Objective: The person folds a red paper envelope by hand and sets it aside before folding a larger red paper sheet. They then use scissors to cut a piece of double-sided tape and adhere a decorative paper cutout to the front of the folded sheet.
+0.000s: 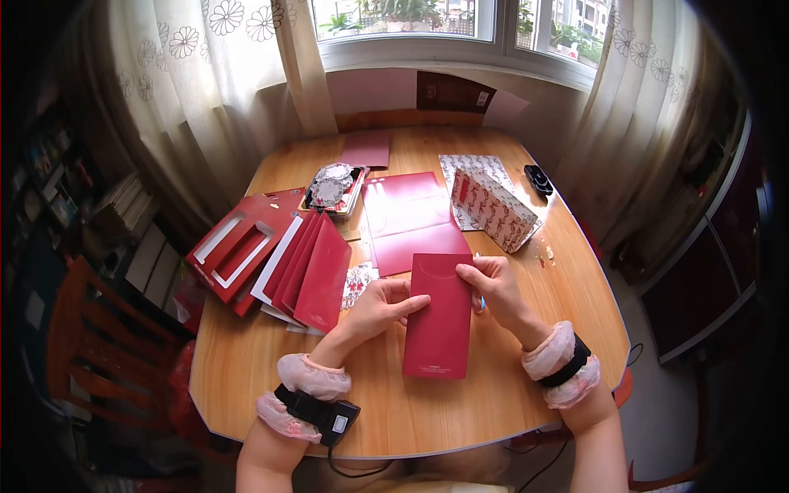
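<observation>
A dark red envelope (438,324) lies lengthwise on the wooden table (509,386) in front of me. My left hand (380,306) rests on its left edge, fingers flat and pressing the paper. At the upper right edge, my right hand (493,282) pinches the envelope with curled fingers. Both wrists wear pink ruffled cuffs with black straps.
A fan of red envelopes (306,269) lies to the left, beside red cut-out card pieces (238,246). Behind are large red sheets (411,218), a patterned gift bag (493,209) on its side, a tray of foil items (334,187) and a black object (538,178).
</observation>
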{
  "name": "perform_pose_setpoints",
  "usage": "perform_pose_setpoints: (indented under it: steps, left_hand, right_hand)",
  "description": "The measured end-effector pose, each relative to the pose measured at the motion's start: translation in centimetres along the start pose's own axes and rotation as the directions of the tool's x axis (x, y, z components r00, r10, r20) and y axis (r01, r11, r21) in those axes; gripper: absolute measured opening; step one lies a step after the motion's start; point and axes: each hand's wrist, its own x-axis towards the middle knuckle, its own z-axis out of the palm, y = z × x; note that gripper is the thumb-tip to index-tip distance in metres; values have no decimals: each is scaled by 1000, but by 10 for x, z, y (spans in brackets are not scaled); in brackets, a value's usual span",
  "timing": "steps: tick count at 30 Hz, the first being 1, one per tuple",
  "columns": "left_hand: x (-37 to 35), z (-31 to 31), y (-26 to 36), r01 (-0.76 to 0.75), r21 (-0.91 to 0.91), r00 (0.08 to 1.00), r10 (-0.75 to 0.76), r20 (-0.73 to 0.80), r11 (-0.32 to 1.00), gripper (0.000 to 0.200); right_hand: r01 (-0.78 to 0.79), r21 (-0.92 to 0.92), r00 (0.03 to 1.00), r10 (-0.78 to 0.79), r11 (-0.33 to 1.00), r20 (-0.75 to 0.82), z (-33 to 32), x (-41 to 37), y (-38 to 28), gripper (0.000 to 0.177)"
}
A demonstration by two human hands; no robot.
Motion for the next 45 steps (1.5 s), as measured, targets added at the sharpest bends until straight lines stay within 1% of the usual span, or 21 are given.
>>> perform_pose_setpoints:
  steps: [6,8,9,10,14,18,20,22,24,28,30,31,35,37,38,40,41,42,43,44,45]
  left_hand:
    - [-2,3,6,47,30,999,-47,-4,998,28]
    - [-3,7,11,21,-89,998,-25,-50,996,31]
    - [-3,6,14,67,-107,996,-73,-56,992,33]
    - [-3,6,14,64,-108,996,-71,-56,992,33]
    - [-1,7,12,10,-85,994,-20,-111,996,33]
    - [-2,7,15,2,-168,996,-18,-91,986,34]
    - [-2,7,14,-15,-205,997,-2,-81,979,35]
    - [-2,4,8,58,-183,998,-60,-1,981,37]
    - [-3,5,8,48,-162,999,-47,10,986,39]
    - [-2,9,7,41,-196,999,-39,14,980,40]
    - [0,10,4,-62,-148,998,57,-38,987,39]
    - [0,8,4,20,-151,999,-26,-42,988,36]
    - [-4,16,16,-31,-89,989,17,-144,996,29]
    - [-4,15,18,-201,70,952,211,-223,977,26]
    - [-6,12,20,-201,71,950,213,-227,977,26]
    - [-6,1,34,-300,453,843,456,-287,839,25]
    - [-7,0,47,-378,404,770,525,-362,833,27]
    - [-8,-6,57,-408,437,695,583,-421,802,32]
    - [-17,-10,83,-347,567,649,628,-430,747,36]
    - [-23,-20,88,-362,439,635,562,-529,822,37]
    - [-28,-32,98,-419,471,558,629,-541,776,35]
  right_hand:
    - [-16,40,1000,15,999,24,0,0,8,22]
    - [-60,-24,997,61,998,45,2,-1,9,21]
    - [-97,-35,992,99,995,77,4,-3,5,22]
    - [-109,-31,985,112,994,131,5,-3,5,24]
    - [-121,-21,980,122,992,155,6,-4,11,25]
    - [-115,-44,988,119,992,94,10,-5,6,24]
    - [-31,64,996,36,998,-80,10,-4,3,23]
    - [-11,66,992,19,998,-126,6,0,6,22]
    - [33,144,958,10,989,-285,5,2,5,22]
    - [117,76,926,-82,990,-369,9,3,4,23]
    - [137,56,914,-104,989,-392,8,5,3,23]
    - [142,103,914,-91,985,-395,8,5,-1,24]
    - [145,191,923,-63,971,-379,3,6,9,28]
    - [169,247,934,-75,954,-348,1,6,12,30]
    - [151,212,946,-79,966,-313,-1,5,11,30]
    - [141,177,956,-88,974,-279,-3,6,13,30]
    - [105,158,960,-59,982,-272,-3,7,17,29]
    - [70,140,963,-31,988,-266,-3,7,19,29]
    - [41,144,967,-3,989,-253,-2,7,18,28]
    - [45,144,967,-7,989,-254,-2,7,18,28]
    - [20,118,971,8,993,-238,-2,5,18,28]
